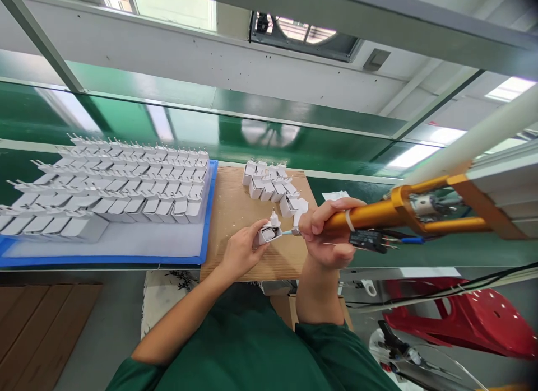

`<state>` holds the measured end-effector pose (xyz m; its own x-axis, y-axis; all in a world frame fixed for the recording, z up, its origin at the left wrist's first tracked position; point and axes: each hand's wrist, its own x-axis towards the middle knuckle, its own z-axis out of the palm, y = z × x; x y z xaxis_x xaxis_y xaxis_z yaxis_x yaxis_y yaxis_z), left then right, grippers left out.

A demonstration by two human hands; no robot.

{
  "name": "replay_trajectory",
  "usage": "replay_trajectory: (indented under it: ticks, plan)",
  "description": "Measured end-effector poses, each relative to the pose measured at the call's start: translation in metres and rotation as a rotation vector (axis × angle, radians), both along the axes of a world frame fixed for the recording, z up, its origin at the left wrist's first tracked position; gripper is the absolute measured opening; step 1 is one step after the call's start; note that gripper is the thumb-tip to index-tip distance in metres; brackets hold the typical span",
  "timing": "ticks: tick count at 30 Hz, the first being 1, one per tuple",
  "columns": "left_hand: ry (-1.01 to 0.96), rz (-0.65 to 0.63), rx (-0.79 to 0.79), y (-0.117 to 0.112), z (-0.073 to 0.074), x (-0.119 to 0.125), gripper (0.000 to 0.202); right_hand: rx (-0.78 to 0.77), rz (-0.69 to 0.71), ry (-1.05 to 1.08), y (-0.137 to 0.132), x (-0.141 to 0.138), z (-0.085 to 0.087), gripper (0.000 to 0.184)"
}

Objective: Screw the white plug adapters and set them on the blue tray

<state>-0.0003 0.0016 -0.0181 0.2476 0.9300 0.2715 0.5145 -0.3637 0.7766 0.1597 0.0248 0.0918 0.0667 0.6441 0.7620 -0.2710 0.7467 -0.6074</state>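
My left hand (pixel 242 251) grips a white plug-in charger housing (pixel 269 232) between thumb and fingers, low over the cardboard. The housing is tilted, its two-pin plug points up, and the side facing right looks open. My right hand (pixel 325 234) is wrapped around a gold cylindrical power tool (pixel 365 216), held nearly level. From its metal nose, a thin pale-blue tip reaches the charger's opening; how deep it goes I cannot tell. A black switch (pixel 369 241) is strapped under the tool. Just beyond my hands, several more white chargers (pixel 269 181) stand in rows on the cardboard sheet (pixel 227 212).
At left, a blue-rimmed tray (pixel 209 212) bears many rows of white chargers (pixel 138 181), pins up. A white piece (pixel 335 195) lies on the green bench beyond my right hand. Cables (pixel 458 287) and a red stool (pixel 483 318) are at lower right.
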Motion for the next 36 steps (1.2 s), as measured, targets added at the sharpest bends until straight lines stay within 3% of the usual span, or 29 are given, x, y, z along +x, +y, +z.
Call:
replay_trajectory:
  ticks: [4, 15, 23, 30, 36]
  plan:
    - [-0.042, -0.028, 0.1, -0.004, 0.011, -0.003, 0.051, -0.011, 0.008, 0.02, -0.002, 0.0, 0.0, 0.044]
    - [-0.009, -0.023, 0.168, -0.011, 0.03, -0.005, 0.06, 0.004, 0.045, 0.002, 0.0, 0.002, -0.001, 0.043]
    - [0.002, -0.032, 0.168, -0.012, 0.032, -0.006, 0.061, -0.017, -0.037, -0.007, 0.002, 0.0, -0.003, 0.046]
    - [0.005, -0.029, 0.165, -0.014, 0.033, -0.007, 0.061, 0.008, 0.02, 0.013, 0.001, -0.001, -0.002, 0.042]
    - [0.007, -0.028, 0.161, -0.013, 0.032, -0.007, 0.061, -0.003, -0.012, -0.001, 0.001, -0.004, -0.001, 0.044]
